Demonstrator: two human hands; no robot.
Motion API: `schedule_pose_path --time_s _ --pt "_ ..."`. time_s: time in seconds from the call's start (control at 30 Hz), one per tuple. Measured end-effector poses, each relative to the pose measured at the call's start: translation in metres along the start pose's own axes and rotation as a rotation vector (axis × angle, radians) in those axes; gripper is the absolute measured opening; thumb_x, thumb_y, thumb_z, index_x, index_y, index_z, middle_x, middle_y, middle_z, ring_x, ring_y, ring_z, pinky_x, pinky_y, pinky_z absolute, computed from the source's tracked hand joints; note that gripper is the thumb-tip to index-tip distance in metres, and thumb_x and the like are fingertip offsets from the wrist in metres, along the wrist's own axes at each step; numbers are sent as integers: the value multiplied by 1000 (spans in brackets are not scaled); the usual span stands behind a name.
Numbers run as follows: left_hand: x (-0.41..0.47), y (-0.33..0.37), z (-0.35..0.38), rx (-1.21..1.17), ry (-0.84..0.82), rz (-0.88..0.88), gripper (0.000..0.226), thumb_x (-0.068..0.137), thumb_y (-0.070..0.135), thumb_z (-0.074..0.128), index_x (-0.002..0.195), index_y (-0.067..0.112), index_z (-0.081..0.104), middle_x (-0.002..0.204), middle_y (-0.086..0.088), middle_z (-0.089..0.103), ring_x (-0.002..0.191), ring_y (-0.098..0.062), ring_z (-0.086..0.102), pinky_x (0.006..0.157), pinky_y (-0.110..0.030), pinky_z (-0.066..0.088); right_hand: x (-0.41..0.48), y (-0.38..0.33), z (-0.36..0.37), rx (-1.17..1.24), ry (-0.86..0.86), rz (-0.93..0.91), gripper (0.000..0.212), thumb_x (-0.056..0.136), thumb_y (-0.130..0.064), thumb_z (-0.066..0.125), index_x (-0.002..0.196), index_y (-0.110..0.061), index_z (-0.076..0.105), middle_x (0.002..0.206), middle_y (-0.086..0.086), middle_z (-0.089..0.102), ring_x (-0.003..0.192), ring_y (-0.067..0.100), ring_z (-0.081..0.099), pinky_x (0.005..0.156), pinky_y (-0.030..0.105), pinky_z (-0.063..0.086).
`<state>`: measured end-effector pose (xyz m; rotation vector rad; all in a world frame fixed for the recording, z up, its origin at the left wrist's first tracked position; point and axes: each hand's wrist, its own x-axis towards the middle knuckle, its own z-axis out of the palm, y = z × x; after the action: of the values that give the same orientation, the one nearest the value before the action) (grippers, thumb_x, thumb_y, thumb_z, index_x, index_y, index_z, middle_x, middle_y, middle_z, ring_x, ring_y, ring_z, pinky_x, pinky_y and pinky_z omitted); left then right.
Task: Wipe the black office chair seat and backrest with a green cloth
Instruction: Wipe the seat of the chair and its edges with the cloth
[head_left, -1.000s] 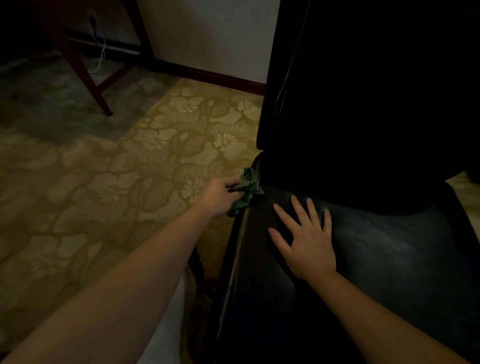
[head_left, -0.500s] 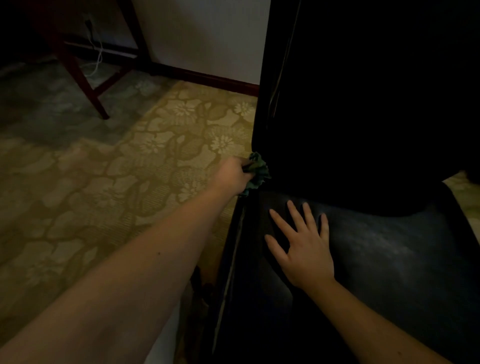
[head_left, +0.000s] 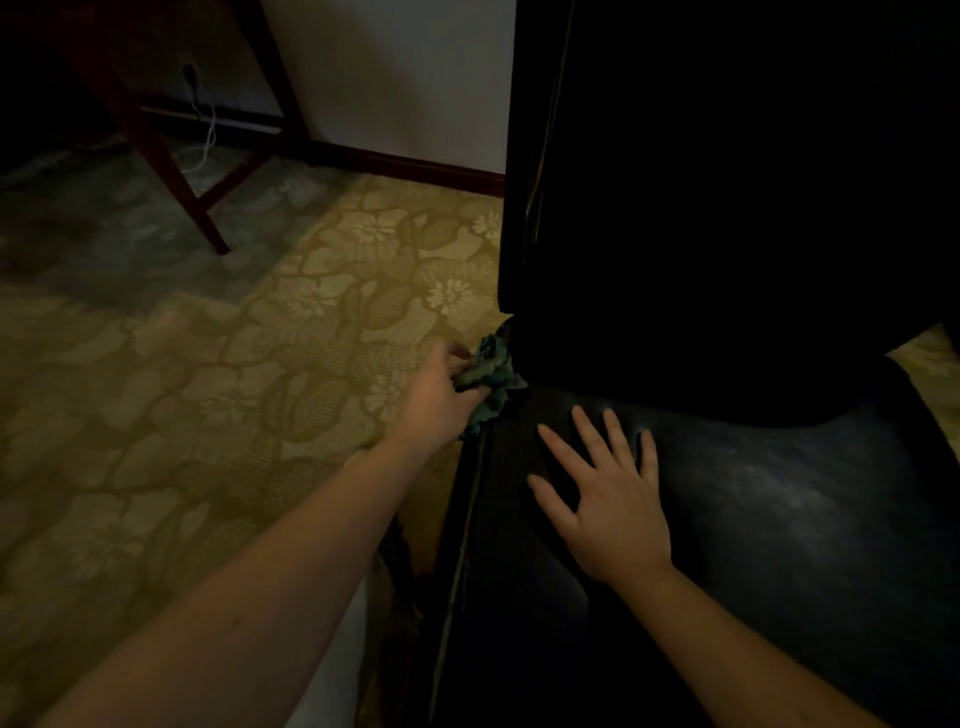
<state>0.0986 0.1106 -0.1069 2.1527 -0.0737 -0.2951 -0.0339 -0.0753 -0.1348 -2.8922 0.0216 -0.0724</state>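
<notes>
left hand (head_left: 439, 397) grips the bunched cloth (head_left: 488, 376) against the seat (head_left: 779, 519) edge; right hand (head_left: 608, 493) lies flat, fingers spread, on it.

I see a floral carpet (head_left: 208, 441) as the floor here. The black office chair (head_left: 727, 260) stands over it at right; a slanted wooden leg (head_left: 175, 182) and a white cable (head_left: 210, 136) rest far left.

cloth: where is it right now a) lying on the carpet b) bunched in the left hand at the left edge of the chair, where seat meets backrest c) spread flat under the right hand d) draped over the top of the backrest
b: the left hand grips the bunched cloth at the chair's left edge, where the seat meets the backrest, while the right hand lies flat on the seat, holding nothing.
</notes>
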Motion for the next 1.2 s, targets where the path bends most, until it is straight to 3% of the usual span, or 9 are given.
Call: schedule_pose_path --time_s 0.07,0.13,0.37,0.5,0.67,0.8,0.93,1.1,1.2 --pt "-3 1 2 44 35 4 27 92 23 69 116 19 57 106 8 59 98 -8 56 64 -9 40 0 -1 -1 1 0 5 64 91 -73 16 149 -48 28 162 -6 19 152 21 5 120 52 -5" --pt "-9 -1 1 44 20 32 25 91 27 70 113 19 63 101 11 59 97 -7 57 64 -5 40 0 -1 -1 -8 -9 8 64 91 -73 17 149 -48 28 162 -6 18 152 21 4 120 52 -5" --pt "-27 0 -19 183 -162 72 43 93 27 67 135 23 60 135 9 57 117 -2 51 90 -15 40 -1 -2 -3 -15 -13 0 65 91 -74 14 149 -48 27 162 -5 20 152 21 4 120 53 -4" --pt "-9 14 -17 288 -156 115 38 95 20 66 133 20 62 133 -3 62 107 -11 60 74 -6 42 -1 -1 -1 -40 -7 -5 67 90 -74 12 149 -46 28 162 -3 21 152 23 6 120 54 -2" --pt "17 34 -11 293 -174 83 36 94 26 67 129 18 65 122 -6 67 109 -24 63 80 -25 47 0 -1 -1 -26 -9 -1 66 90 -74 18 148 -47 30 162 -3 22 151 24 8 120 54 -2" --pt "6 23 -10 204 -156 8 40 93 27 68 132 18 63 131 -5 63 113 -21 61 89 -28 50 -1 -1 -3 -32 -36 3 67 89 -76 16 149 -49 26 163 -5 18 152 22 3 120 53 -4" --pt "-15 10 -12 152 -140 -29 37 95 24 66 131 19 63 132 -6 62 110 -22 61 74 -20 48 -1 -1 -3 -76 -60 -8 69 88 -76 11 150 -49 21 163 -5 15 152 23 1 120 54 -4" --pt "-44 2 -6 194 -26 10 37 94 22 68 130 16 65 133 -5 63 120 -20 58 97 -28 49 -11 -10 -4 -120 -96 17 69 89 -72 3 152 -47 15 165 -1 9 152 27 -3 118 57 -8" --pt "-47 9 -5 207 -10 6 37 95 23 65 132 18 63 132 -5 64 117 -20 60 89 -22 47 -22 -14 -7 -79 -131 35 70 86 -73 -2 151 -50 9 165 -2 2 151 27 -8 117 58 -10"
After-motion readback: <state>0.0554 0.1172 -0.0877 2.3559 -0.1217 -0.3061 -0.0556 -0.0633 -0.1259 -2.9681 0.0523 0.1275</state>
